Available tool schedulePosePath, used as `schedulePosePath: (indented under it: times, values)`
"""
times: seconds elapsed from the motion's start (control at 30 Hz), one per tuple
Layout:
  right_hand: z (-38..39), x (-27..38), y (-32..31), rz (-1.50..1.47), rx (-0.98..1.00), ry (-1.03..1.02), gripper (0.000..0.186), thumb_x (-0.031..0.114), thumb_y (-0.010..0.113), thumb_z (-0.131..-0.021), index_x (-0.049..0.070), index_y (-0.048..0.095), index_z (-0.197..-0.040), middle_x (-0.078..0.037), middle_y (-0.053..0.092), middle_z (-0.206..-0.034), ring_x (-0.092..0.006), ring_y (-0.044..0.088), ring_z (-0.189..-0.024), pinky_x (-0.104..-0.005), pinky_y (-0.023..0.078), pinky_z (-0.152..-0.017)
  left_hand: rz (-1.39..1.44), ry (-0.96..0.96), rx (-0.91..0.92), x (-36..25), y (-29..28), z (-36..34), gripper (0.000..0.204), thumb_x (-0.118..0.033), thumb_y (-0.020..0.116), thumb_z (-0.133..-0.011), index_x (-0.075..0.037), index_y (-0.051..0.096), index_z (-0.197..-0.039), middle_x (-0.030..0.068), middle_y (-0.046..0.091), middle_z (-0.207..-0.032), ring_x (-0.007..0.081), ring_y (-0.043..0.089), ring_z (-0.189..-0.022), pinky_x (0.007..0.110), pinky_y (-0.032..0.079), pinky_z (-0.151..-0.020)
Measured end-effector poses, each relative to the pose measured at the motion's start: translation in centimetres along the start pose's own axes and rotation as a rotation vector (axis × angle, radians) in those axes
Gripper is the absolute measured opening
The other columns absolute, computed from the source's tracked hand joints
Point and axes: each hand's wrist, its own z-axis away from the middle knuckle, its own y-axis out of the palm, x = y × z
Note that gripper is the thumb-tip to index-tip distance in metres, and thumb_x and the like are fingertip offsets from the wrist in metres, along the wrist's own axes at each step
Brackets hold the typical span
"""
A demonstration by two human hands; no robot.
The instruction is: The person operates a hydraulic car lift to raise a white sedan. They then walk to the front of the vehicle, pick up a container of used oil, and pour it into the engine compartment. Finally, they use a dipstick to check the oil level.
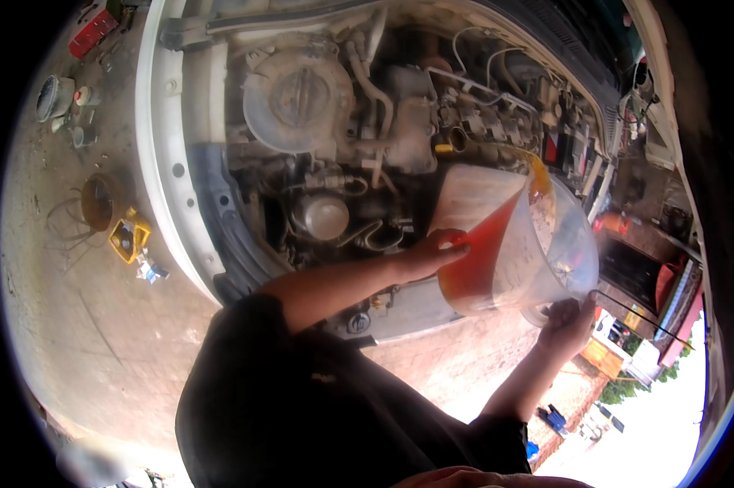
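My left hand (442,254) presses its curled fingers on the side of a large translucent plastic jug (517,272) holding red-orange liquid. My right hand (568,321) grips the jug at its handle on the right. The jug is tipped on its side over the engine bay, and its amber-stained spout (539,177) reaches up-left toward a round dark opening (457,140) on the engine, beside a small yellow piece (443,149). Whether liquid is flowing into that opening I cannot tell. A pale panel (464,195) lies behind the jug.
The car's white front edge (151,146) borders the engine bay. On the floor at left lie a red box (90,28), buckets (54,96), a rusty round container (98,203) and a yellow holder (128,237). The raised bonnet's edge (672,122) runs down the right; a sunlit yard lies beyond.
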Motion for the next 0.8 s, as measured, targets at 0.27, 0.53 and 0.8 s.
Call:
schedulePosePath:
  times: [0.27, 0.53, 0.8]
  values:
    - [0.17, 0.26, 0.07, -0.012, 0.027, 0.011, 0.041, 0.023, 0.059, -0.096, 0.014, 0.039, -0.061, 0.004, 0.028, -0.045, -0.0072, 0.028, -0.038, -0.0241, 0.023, -0.035, 0.016, 0.001, 0.008, 0.08, 0.12, -0.05, 0.066, -0.053, 0.051, -0.095, -0.009, 0.036, -0.142, 0.0077, 0.051, -0.132, 0.0165, 0.052, -0.114, 0.032, 0.045, -0.09]
    - [0.18, 0.2, -0.11, 0.032, 0.036, 0.007, 0.041, 0.027, 0.061, -0.094, 0.013, 0.036, -0.064, 0.003, 0.027, -0.048, -0.0078, 0.025, -0.04, -0.0254, 0.019, -0.038, 0.017, -0.007, 0.013, 0.05, 0.09, 0.12, 0.065, -0.053, 0.05, -0.095, -0.009, 0.037, -0.142, 0.0078, 0.05, -0.132, 0.0164, 0.052, -0.114, 0.032, 0.045, -0.09]
    - [-0.15, -0.02, -0.7, -0.022, 0.067, 0.015, 0.035, 0.023, 0.06, -0.095, 0.011, 0.043, -0.066, 0.003, 0.031, -0.045, -0.0072, 0.029, -0.038, -0.0241, 0.023, -0.035, 0.019, 0.002, 0.017, 0.36, 0.05, -0.04, 0.065, -0.053, 0.05, -0.095, -0.009, 0.037, -0.142, 0.0073, 0.051, -0.131, 0.0159, 0.052, -0.113, 0.032, 0.045, -0.09]
